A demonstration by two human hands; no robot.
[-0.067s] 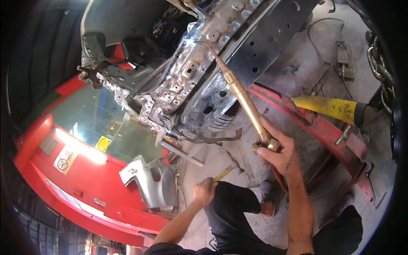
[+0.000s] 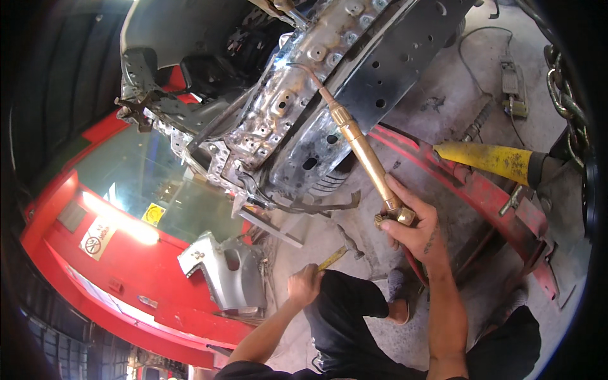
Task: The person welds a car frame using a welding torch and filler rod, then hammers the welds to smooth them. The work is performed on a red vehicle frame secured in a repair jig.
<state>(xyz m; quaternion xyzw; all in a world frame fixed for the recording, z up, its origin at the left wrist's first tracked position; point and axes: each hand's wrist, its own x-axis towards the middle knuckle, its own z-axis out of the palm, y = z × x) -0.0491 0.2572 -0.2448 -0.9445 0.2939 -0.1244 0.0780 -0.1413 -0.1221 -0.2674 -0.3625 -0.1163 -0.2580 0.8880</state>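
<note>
My right hand (image 2: 415, 231) is closed round the valve end of a brass gas torch (image 2: 364, 155). A red hose hangs from the torch beside my wrist. Its thin bent tip reaches over a bare, heat-stained car body panel (image 2: 294, 88) with holes and round dimples, and a bluish-white glow shows there. Beside that panel runs a black perforated frame rail (image 2: 380, 82). Low at the middle, my left hand (image 2: 304, 283) grips the yellow handle of a hammer (image 2: 347, 250), whose metal head points right, above my knee.
A silver body panel piece (image 2: 231, 272) leans by a red cabinet wall (image 2: 126, 278) on the left. At right lie a red steel beam (image 2: 456, 183), a yellow tube (image 2: 484, 161), a hanging chain (image 2: 563, 104) and a corded grinder-like tool (image 2: 513, 85) on the floor.
The torch tip has shifted very slightly left and down over the panel. My left hand and the hammer look unmoved.
</note>
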